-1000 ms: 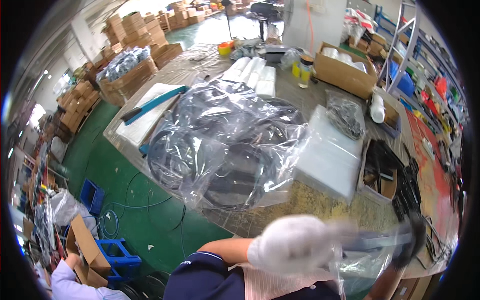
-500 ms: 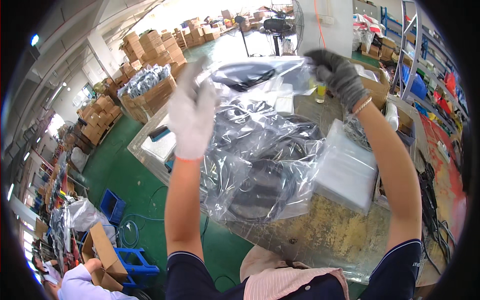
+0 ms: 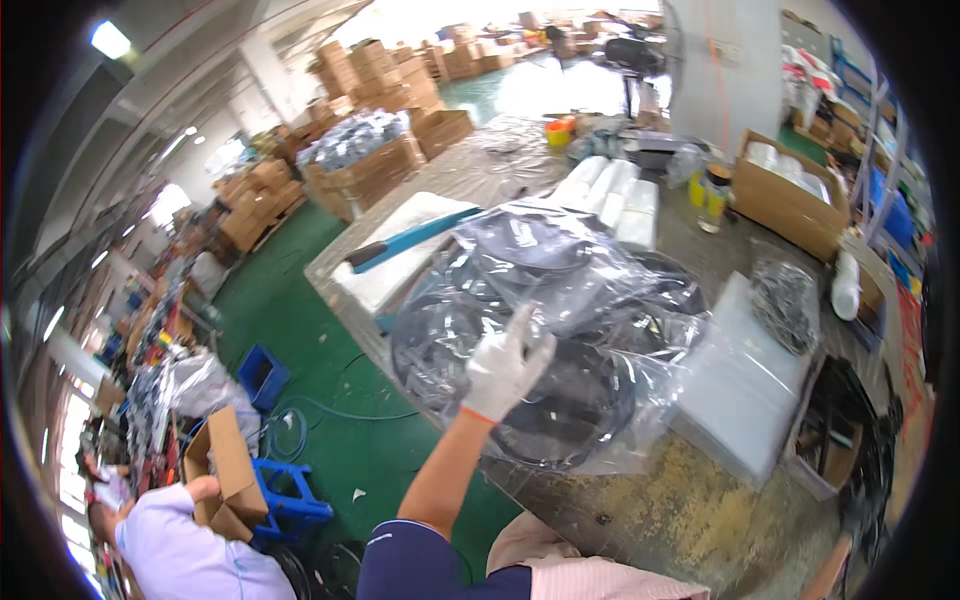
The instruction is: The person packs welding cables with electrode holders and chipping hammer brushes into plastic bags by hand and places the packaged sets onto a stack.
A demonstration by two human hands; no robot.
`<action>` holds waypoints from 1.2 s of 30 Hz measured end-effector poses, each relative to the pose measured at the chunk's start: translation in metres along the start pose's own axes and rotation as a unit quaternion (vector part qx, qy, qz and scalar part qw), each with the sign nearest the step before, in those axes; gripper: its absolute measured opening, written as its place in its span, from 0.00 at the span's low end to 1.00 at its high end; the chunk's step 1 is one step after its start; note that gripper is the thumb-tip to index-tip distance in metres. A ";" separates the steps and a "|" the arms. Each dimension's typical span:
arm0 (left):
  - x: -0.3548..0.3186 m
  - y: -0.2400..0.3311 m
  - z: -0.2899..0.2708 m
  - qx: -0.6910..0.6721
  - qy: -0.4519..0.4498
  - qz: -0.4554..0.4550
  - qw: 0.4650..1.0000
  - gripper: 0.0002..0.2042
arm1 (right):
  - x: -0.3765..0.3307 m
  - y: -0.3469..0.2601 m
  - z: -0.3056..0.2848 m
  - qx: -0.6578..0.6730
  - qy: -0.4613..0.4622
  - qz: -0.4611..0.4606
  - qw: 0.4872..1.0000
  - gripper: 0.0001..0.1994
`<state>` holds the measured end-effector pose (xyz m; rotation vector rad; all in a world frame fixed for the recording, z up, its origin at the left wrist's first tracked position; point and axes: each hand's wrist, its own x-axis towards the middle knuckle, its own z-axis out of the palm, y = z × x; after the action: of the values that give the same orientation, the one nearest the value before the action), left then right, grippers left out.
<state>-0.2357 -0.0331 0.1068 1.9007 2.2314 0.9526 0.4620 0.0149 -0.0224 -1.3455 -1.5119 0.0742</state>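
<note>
My left hand (image 3: 508, 365), in a white glove with an orange cuff, rests against a pile of clear plastic bags (image 3: 540, 250) with dark coiled cables inside. Its fingers are apart and grip nothing. At the lower right only a strip of my right forearm (image 3: 828, 572) shows. The dark-gloved right hand cannot be made out against the black cables (image 3: 868, 480) hanging at the table's right side. To the right of the pile lies a stack of flat clear plastic bags (image 3: 735, 390).
A teal-and-black long tool (image 3: 415, 238) lies on a white slab at the table's left. White rolls (image 3: 610, 195), a small bottle (image 3: 713, 205) and a cardboard box (image 3: 795, 195) stand farther back. At lower left a person (image 3: 190, 545) works beside a blue stool (image 3: 290, 505).
Both hands have come down from the far side of the pile. The bagged item raised between them now lies on the pile. My right arm has swung to the lower right; the view has shifted.
</note>
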 end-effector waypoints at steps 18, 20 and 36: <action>-0.094 0.038 -0.072 -0.023 0.050 -0.005 0.998 0.22 | 0.028 -0.214 0.259 0.055 -0.340 -0.071 0.936 0.22; -0.096 0.049 -0.068 -0.027 0.057 0.030 0.998 0.22 | 0.018 -0.235 0.241 0.017 -0.358 -0.060 0.931 0.22; -0.156 0.161 0.078 0.033 -0.264 0.426 0.865 0.30 | -0.170 -0.281 0.024 -0.168 -0.177 0.044 0.969 0.15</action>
<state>-0.0252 -0.1349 0.0687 2.7870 1.1030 0.2812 0.2206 -0.2009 0.0385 -1.7412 -1.8202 0.1239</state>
